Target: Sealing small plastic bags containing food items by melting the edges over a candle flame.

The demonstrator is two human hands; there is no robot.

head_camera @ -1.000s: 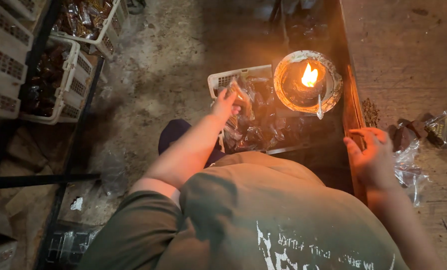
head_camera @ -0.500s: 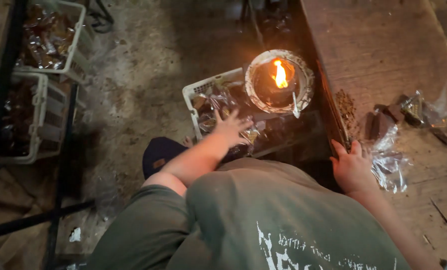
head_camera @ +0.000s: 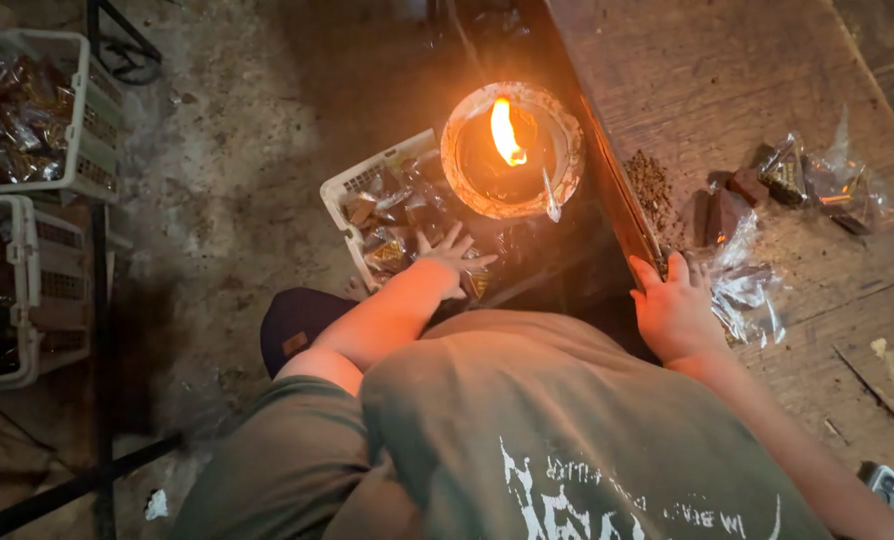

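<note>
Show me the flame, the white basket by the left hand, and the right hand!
flame (head_camera: pixel 504 130), head view, on the bright middle of the fire.
white basket (head_camera: pixel 352 184), head view, on its near-left rim.
right hand (head_camera: pixel 675 312), head view, on the back of the hand.

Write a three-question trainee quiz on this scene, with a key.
1. True or false: the left hand rests in the white plastic basket of foil-wrapped pieces.
2. What burns in the round metal-rimmed bowl? A) a flame B) nothing C) a light bulb
3. Fill in: the right hand lies at the edge of the brown wooden table, beside crumpled clear ___ wrappers.

Key: 1 true; 2 A; 3 plastic.
</note>
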